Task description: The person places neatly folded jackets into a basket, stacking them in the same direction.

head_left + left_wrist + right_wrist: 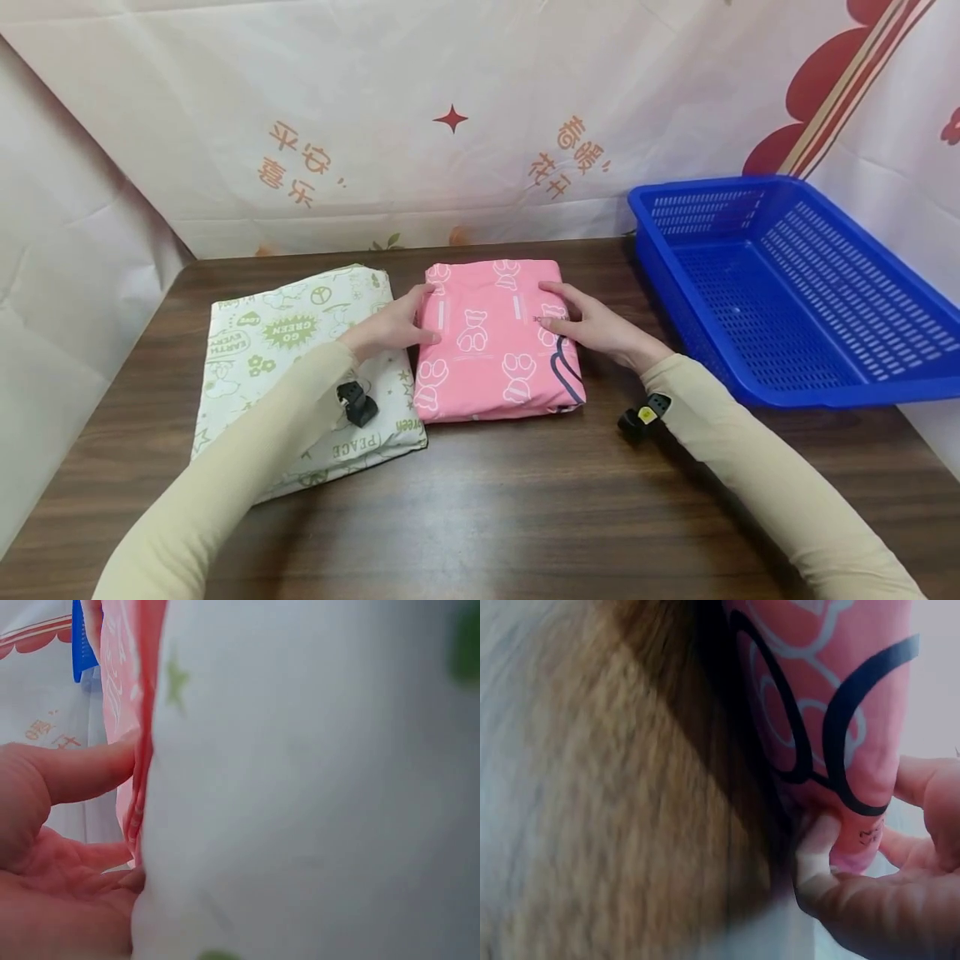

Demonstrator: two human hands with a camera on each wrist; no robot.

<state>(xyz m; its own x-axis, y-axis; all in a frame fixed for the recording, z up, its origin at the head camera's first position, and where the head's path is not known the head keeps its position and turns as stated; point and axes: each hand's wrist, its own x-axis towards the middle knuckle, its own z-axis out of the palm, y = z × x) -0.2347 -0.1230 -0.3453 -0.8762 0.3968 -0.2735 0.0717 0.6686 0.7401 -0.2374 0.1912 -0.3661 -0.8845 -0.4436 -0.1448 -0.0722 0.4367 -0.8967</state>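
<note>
A folded pink cloth (491, 367) with white bear outlines and a dark line print lies flat on the table in the head view. My left hand (390, 323) holds its left edge, thumb on top. On the opposite edge, my right hand (600, 325) grips the cloth. The right wrist view shows the right thumb and fingers (817, 847) on either side of the folded layers. To the left lies a folded white cloth (247, 375) with green print, under my left wrist. It fills much of the left wrist view, hiding some left fingertips.
A blue plastic basket (738, 367) with slotted sides stands at the right of the dark wooden table (510, 508). A white printed curtain (420, 175) hangs behind the table's back edge. Small black devices sit at both wrists.
</note>
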